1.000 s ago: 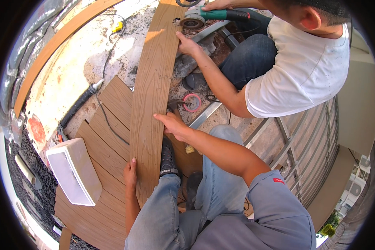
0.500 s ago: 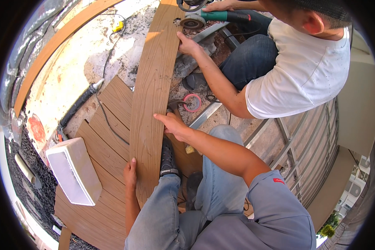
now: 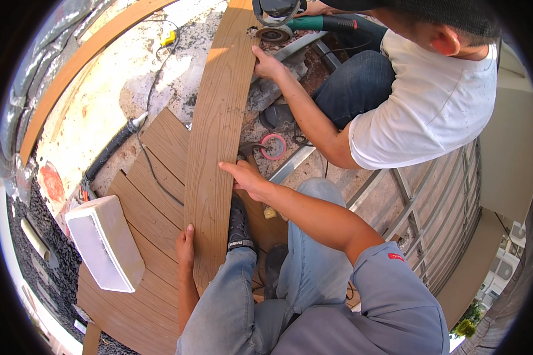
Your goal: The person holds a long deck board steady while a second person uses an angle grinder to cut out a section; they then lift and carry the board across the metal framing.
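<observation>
A long brown wood-grain decking board (image 3: 216, 118) stretches from my lap to the top of the view. My left hand (image 3: 185, 245) grips its left edge near the close end. Farther up, my right hand (image 3: 247, 178) clasps the right edge, thumb on top and fingers partly hidden underneath. A co-worker at the upper right steadies the far part with one hand (image 3: 269, 64). The co-worker's other hand is on a green angle grinder (image 3: 307, 23), its disc (image 3: 273, 35) at the board's right edge. Beneath the board, my shoe (image 3: 238, 222) rests beside its edge.
Laid deck boards (image 3: 142, 219) spread to the left, with a white box-shaped block (image 3: 109, 242) on them. A caulking gun (image 3: 109, 152) and a power cable (image 3: 154, 83) lie beyond. Right of the board are a hammer (image 3: 251, 151), a pink tape roll (image 3: 273, 146) and a metal frame (image 3: 420, 201).
The co-worker's head has leaned slightly lower, with dark headgear coming farther into view above the grinder. The grinder has shifted very slightly. My hands and the board look still.
</observation>
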Motion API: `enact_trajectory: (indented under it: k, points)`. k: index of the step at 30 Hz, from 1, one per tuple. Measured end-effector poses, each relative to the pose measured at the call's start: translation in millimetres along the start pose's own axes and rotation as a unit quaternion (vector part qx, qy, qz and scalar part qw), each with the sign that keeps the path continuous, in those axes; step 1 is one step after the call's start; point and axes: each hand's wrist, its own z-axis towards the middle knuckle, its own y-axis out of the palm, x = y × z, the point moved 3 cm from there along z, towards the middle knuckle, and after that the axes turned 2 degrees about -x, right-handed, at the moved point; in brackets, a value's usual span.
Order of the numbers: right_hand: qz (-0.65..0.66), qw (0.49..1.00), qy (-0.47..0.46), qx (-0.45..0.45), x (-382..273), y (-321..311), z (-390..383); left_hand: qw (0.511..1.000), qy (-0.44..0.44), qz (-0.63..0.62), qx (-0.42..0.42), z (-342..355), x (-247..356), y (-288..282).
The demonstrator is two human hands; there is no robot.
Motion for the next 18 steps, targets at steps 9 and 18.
enact_trajectory:
  k: [9,18]
  points:
    - [-0.002,1.000,-0.002,-0.002,-0.5,-0.5,-0.9,1.000,-0.004,-0.007,-0.001,-0.5,1.6,1.7]
    - [-0.005,1.000,-0.006,0.019,-4.3,5.8,-5.0,1.000,-0.005,-0.004,-0.004,0.7,-4.0,-2.1]
